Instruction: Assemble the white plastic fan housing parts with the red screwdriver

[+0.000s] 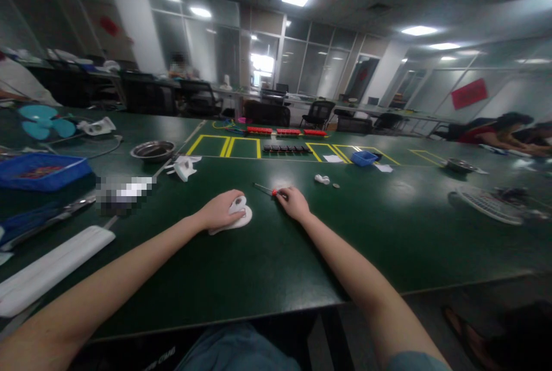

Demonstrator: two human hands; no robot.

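My left hand [222, 209] is closed around a white plastic part [242, 218] with a rounded end and an opening, resting on the green table [259, 279]. Much of that part is hidden under the palm. To the right, my right hand [294, 203] has its fingers closed on the red handle of a screwdriver [275, 192]. Its thin metal shaft points left and away from me, close to the table top. Beyond my right hand lie a small white part [321, 179] and a little round piece [336, 186].
On the left are a blue tray [47, 178], a steel bowl [153, 151], a white housing [185, 168], a fan [46, 122] and a long white box [56, 270]. Farther off are a blue basket [363, 157] and black racks [287, 149]. A keyboard [489, 204] lies right.
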